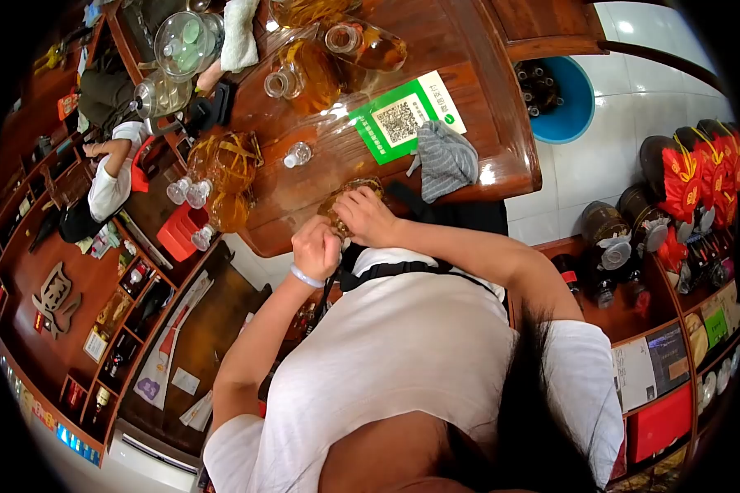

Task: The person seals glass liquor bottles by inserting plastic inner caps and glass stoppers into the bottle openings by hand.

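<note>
A glass bottle of amber liquid (352, 191) is tilted against the near edge of the table, its neck toward my body. My right hand (367, 217) is wrapped over the side of the bottle. Close to the neck, my left hand (316, 245) is closed, with a pale bracelet on its wrist; the fingers hide what they grip. Beyond my hands, a small clear stopper (298, 154) lies on the wooden table (485, 107). To the left, several amber bottles (226, 168) with clear stoppers stand close together.
Large amber jars (304, 74) stand farther back. A green QR code card (399, 121) and a grey striped cloth (446, 160) lie to the right. A blue bucket (580, 103) holding bottles is on the floor. Another person (115, 177) is at the left, by a red basket (181, 234).
</note>
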`<action>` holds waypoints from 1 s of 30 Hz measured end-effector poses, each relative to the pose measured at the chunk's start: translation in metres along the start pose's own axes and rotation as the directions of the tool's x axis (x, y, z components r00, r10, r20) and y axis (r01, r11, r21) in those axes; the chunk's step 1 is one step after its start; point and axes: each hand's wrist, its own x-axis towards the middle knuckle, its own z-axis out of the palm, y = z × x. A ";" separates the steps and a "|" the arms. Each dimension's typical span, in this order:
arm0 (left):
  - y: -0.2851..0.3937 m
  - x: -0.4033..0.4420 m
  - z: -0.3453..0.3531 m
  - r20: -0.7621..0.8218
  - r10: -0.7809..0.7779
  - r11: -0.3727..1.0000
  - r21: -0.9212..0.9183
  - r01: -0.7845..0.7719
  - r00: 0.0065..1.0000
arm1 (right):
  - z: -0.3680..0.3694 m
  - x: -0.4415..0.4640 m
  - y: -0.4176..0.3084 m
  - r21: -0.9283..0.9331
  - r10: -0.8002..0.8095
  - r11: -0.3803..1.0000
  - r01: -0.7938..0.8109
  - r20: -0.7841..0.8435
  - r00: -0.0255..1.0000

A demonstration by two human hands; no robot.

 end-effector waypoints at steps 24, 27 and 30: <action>0.032 -0.004 0.034 -0.236 -0.928 0.367 -0.717 0.592 0.289 | 0.002 -0.001 -0.002 -0.141 0.004 0.990 0.006 0.069 0.998; 0.031 -0.004 0.033 -0.271 -0.899 0.437 -0.630 0.642 0.345 | 0.003 -0.001 -0.001 -0.118 -0.009 0.993 0.017 0.073 0.997; 0.014 -0.008 0.030 -0.306 -0.860 0.510 -0.520 0.685 0.409 | 0.005 0.003 0.002 -0.117 0.009 0.993 0.001 0.083 0.997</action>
